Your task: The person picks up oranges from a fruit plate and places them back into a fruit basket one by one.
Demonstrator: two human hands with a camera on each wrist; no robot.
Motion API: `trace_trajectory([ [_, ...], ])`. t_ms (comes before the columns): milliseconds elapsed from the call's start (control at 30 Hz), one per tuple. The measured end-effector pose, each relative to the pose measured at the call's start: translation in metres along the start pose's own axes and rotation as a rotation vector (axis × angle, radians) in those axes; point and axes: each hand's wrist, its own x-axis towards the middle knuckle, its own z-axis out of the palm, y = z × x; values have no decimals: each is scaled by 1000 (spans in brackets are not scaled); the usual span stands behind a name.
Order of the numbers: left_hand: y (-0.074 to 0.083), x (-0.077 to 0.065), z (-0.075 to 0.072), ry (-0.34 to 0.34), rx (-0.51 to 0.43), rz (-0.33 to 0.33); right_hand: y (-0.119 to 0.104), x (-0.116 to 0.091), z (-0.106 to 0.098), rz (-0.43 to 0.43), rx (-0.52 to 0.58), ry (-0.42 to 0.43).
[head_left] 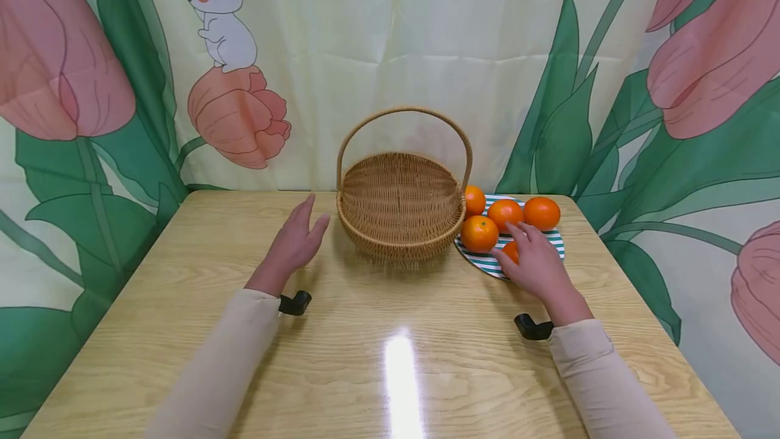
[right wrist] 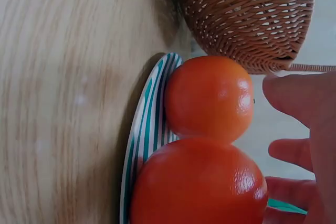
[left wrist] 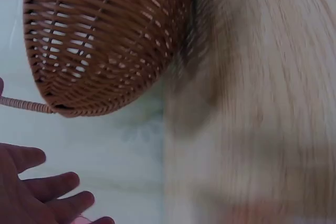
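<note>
I see 5 oranges point(head_left: 479, 234) on the plate point(head_left: 487, 265), 1 partly hidden by the right hand point(head_left: 539, 268), its fingers parted; contact I can't tell. The left hand point(head_left: 294, 244), unclenched, hovers near the basket point(head_left: 399, 205).

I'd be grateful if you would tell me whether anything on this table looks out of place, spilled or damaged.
Nothing stands out as odd. The wicker basket stands upright, the oranges sit grouped on the striped plate beside it, and no spill or damage shows on the table.
</note>
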Motion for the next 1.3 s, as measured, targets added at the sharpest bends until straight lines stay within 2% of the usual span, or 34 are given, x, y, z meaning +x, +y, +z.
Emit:
trace_trajectory([
  [333, 7, 6, 21, 58, -130, 4, 7, -4, 5, 6, 4, -21],
  [567, 9, 12, 36, 66, -234, 11, 8, -7, 8, 47, 9, -74],
  [767, 12, 14, 46, 86, -320, 9, 9, -8, 10, 44, -4, -81],
  [1133, 15, 17, 61, 126, -423, 72, 9, -7, 10, 48, 8, -79],
  [1300, 18, 17, 65, 146, -447, 89, 9, -5, 8, 23, 3, -59],
])
